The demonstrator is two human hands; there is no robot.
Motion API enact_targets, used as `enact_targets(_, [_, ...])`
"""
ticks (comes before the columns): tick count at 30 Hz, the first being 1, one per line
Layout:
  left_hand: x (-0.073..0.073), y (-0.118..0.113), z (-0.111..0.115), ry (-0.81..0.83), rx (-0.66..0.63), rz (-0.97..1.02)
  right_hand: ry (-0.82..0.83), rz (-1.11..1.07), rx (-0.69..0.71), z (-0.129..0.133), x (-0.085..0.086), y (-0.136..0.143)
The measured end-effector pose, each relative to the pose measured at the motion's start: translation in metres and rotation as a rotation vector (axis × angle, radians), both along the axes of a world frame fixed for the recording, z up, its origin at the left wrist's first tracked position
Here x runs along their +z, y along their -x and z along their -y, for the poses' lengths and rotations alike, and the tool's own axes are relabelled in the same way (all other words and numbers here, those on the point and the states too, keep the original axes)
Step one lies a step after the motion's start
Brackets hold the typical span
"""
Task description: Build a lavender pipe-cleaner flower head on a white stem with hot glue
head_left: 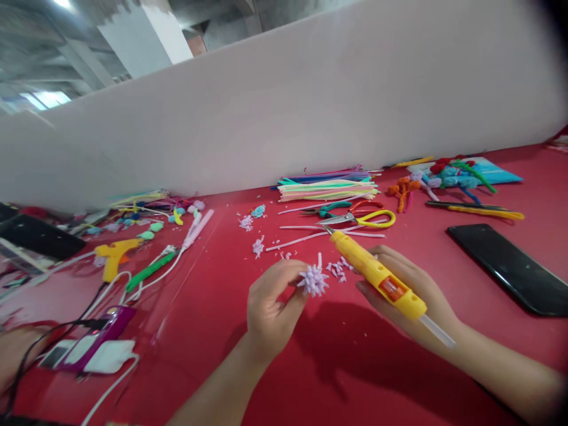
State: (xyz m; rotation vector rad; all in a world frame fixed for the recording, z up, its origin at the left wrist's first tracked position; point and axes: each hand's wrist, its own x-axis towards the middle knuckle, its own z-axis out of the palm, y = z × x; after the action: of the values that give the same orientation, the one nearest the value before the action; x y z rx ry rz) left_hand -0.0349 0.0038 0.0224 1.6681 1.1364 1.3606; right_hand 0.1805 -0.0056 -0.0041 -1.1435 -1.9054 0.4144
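Note:
My left hand [276, 305] pinches a spiky lilac pipe-cleaner flower [314, 280] between thumb and fingers, above the red table. A short pale stem sticks up behind the flower. In my right hand [406, 290] is a yellow glue gun [379, 273], its metal nozzle pointing up and left and a clear glue stick jutting from its rear end. The nozzle is apart from the flower. Just beyond the flower lie small lilac cut pieces [339, 269]. Yellow-handled scissors [368, 219] rest past the nozzle, beside loose lilac pipe cleaners [302, 239].
A bundle of coloured pipe cleaners [328, 188] lies near the white partition [284, 112]. At right are a black phone [510, 266], tweezers [474, 209] and finished flowers [448, 176]. Another yellow glue gun [116, 255], a purple power strip [100, 337] and another person's arm [22, 355] are at left.

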Motion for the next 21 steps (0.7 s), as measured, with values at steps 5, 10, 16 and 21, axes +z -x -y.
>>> enact_targets(5, [-0.004,0.004,-0.003,-0.025,-0.015,-0.024,0.004,-0.015,0.004,0.001,0.001,0.000])
enact_targets(10, [-0.004,0.003,-0.003,0.062,-0.012,0.068,0.015,0.007,0.007,0.002,0.000,0.000])
enact_targets(16, [-0.001,-0.002,-0.008,0.274,-0.023,0.311,0.017,-0.030,-0.021,0.003,-0.001,-0.001])
enact_targets(21, [0.001,0.004,-0.023,0.473,-0.021,0.414,0.111,-0.218,-0.156,0.003,0.006,-0.005])
